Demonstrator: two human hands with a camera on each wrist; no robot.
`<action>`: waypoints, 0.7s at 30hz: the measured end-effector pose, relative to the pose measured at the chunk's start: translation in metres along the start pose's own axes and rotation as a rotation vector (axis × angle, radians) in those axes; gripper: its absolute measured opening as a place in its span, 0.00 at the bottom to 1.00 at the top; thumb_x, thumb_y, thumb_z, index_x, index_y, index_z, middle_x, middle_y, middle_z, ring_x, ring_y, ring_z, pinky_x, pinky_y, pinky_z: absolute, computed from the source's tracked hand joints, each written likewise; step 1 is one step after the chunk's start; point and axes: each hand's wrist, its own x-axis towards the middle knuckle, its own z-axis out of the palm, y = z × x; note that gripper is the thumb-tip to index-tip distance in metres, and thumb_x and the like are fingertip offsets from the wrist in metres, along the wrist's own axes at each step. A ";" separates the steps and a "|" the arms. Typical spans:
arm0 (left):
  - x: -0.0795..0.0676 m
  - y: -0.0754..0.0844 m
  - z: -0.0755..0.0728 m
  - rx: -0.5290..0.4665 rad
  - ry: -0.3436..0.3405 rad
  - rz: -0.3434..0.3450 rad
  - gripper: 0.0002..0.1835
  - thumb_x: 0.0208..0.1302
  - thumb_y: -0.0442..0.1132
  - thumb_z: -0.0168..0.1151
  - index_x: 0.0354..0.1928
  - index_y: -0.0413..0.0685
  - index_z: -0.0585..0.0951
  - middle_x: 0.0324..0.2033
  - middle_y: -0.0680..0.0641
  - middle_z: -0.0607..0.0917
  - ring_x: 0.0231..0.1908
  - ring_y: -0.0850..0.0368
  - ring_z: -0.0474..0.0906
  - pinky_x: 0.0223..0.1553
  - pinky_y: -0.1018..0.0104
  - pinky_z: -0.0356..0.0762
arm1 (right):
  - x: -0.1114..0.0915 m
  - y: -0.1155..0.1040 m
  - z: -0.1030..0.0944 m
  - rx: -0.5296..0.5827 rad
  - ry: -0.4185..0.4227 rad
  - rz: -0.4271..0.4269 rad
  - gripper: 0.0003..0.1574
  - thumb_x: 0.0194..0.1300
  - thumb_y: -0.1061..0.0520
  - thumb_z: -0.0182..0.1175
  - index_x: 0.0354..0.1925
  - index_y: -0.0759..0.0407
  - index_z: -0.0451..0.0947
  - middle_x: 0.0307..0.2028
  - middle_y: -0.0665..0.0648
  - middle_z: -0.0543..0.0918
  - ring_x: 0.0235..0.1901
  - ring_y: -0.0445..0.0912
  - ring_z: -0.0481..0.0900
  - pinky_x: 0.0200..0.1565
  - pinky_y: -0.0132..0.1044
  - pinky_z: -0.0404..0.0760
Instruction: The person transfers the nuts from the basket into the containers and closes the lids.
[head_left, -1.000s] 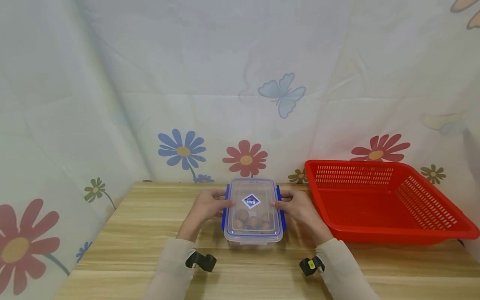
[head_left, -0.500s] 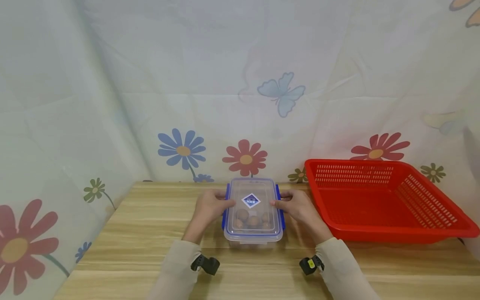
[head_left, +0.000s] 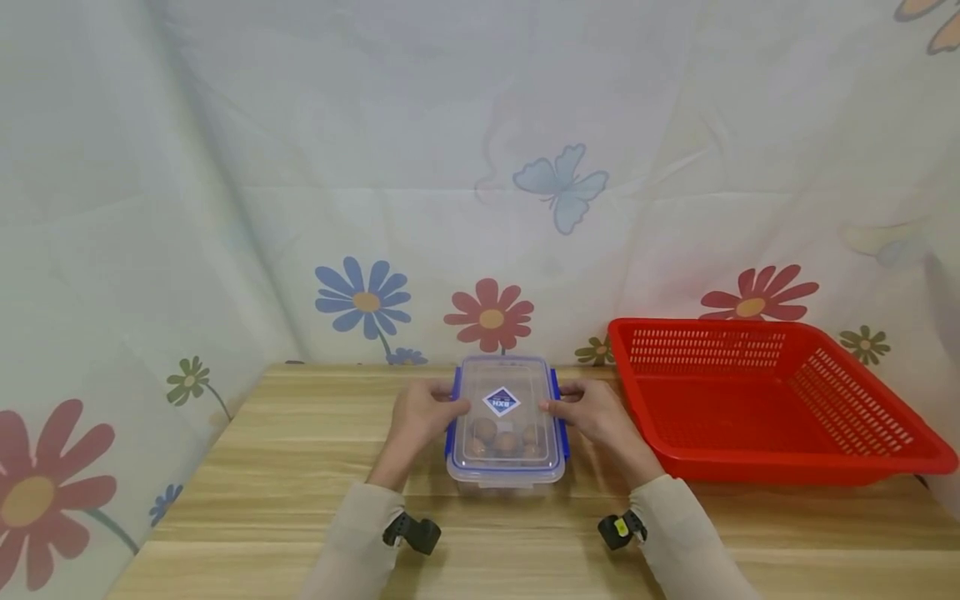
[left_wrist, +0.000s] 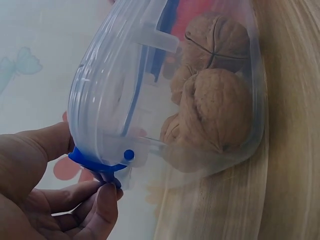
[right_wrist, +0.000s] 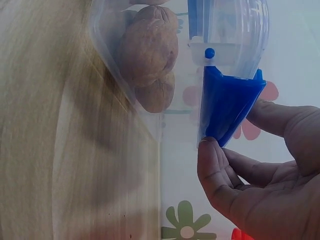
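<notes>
A clear plastic food container (head_left: 510, 471) with a blue-edged lid stands on the wooden table, several walnuts (left_wrist: 220, 110) inside it. A diamond-shaped label (head_left: 502, 402) marks the lid. At its left side my left hand (head_left: 420, 412) has the thumb on the lid's edge and curled fingers under the blue latch (left_wrist: 97, 162). My right hand (head_left: 600, 412) pinches the opposite side the same way, thumb on top and fingertips against the other blue latch (right_wrist: 225, 105). That right latch slants outward from the container's wall.
Just right of my right hand stands a red plastic basket (head_left: 757, 462) with slotted walls. A flowered cloth (head_left: 420, 217) hangs behind the table (head_left: 300, 467). Each wrist wears a small black camera (head_left: 420, 533).
My left wrist has shifted slightly to the right. Both blue latches sit a little closer to the container's sides. The container stays in place.
</notes>
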 end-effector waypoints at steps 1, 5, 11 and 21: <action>0.000 0.000 0.000 -0.011 -0.005 -0.001 0.18 0.63 0.36 0.74 0.51 0.31 0.88 0.42 0.36 0.90 0.37 0.49 0.88 0.40 0.57 0.91 | 0.000 0.000 0.000 -0.001 -0.001 -0.005 0.31 0.70 0.54 0.73 0.62 0.74 0.80 0.46 0.65 0.89 0.41 0.53 0.89 0.48 0.46 0.91; 0.000 -0.001 -0.002 -0.052 -0.025 -0.009 0.19 0.64 0.35 0.74 0.53 0.30 0.87 0.43 0.36 0.90 0.38 0.48 0.89 0.40 0.58 0.92 | 0.000 0.001 0.001 -0.003 -0.001 -0.016 0.30 0.70 0.54 0.73 0.61 0.74 0.80 0.46 0.65 0.89 0.40 0.53 0.89 0.47 0.46 0.92; 0.001 -0.004 -0.002 -0.069 -0.030 -0.009 0.19 0.65 0.35 0.75 0.54 0.31 0.87 0.43 0.36 0.90 0.38 0.47 0.89 0.39 0.58 0.92 | 0.001 0.001 0.002 -0.054 0.013 -0.038 0.29 0.70 0.54 0.73 0.59 0.74 0.81 0.44 0.63 0.89 0.38 0.51 0.87 0.44 0.43 0.91; 0.001 -0.002 -0.001 -0.087 -0.027 -0.013 0.18 0.65 0.34 0.75 0.53 0.31 0.87 0.42 0.37 0.90 0.38 0.48 0.89 0.40 0.58 0.92 | 0.000 -0.002 0.002 -0.113 0.041 -0.060 0.27 0.69 0.56 0.73 0.57 0.74 0.82 0.43 0.64 0.88 0.37 0.52 0.85 0.44 0.43 0.91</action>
